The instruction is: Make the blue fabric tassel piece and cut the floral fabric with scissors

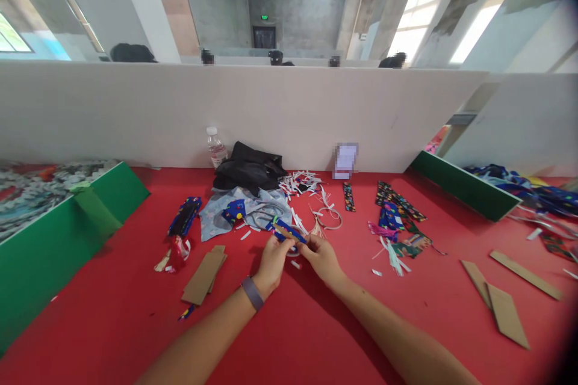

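Near the middle of the frame, a person's left hand (271, 261) and right hand (323, 258) come close together above the red bench (112, 313), the fingers of both pinching a small blue patterned cloth (292, 231) with a tan strip along it. I can see a dark band (251, 293) on the left wrist. Just beyond the hands lies a pale printed cloth (214, 218), a black cloth (247, 169) partly over it, with a bottle (217, 149) beside that, near the white partition (112, 117). Patterned strips (400, 200) lie right of centre. Cardboard pieces (201, 280) sit lower left, and a green-sided tray (49, 274) stands at the left edge.
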Demonstrator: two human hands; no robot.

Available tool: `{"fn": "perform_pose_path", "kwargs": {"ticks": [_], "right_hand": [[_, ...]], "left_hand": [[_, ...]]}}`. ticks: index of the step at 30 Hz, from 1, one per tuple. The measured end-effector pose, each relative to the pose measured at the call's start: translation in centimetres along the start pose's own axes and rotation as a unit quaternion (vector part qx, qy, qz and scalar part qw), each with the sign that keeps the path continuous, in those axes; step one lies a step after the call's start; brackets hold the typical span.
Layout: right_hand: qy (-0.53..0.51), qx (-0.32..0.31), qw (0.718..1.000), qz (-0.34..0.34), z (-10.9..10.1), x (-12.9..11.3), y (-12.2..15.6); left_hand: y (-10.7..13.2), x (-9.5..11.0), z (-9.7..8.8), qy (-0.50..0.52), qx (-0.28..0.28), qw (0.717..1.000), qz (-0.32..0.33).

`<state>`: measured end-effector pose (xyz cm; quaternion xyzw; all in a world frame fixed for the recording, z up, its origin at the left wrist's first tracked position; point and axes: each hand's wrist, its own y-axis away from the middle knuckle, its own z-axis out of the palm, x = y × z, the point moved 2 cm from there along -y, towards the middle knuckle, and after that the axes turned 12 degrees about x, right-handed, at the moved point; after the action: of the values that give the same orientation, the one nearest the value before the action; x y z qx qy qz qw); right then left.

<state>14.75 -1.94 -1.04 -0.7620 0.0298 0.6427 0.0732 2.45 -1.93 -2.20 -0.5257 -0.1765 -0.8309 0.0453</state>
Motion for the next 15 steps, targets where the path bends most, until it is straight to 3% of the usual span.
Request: {"fn": "perform_pose_path", "kwargs": {"ticks": [15], "right_hand": [[-0.008,-0.007,1.000,-0.010,-0.17,0.41,-0.15]], "left_hand": [[0.45,0.63,0.39,0.033,-0.043,0.999,0.005]]}}
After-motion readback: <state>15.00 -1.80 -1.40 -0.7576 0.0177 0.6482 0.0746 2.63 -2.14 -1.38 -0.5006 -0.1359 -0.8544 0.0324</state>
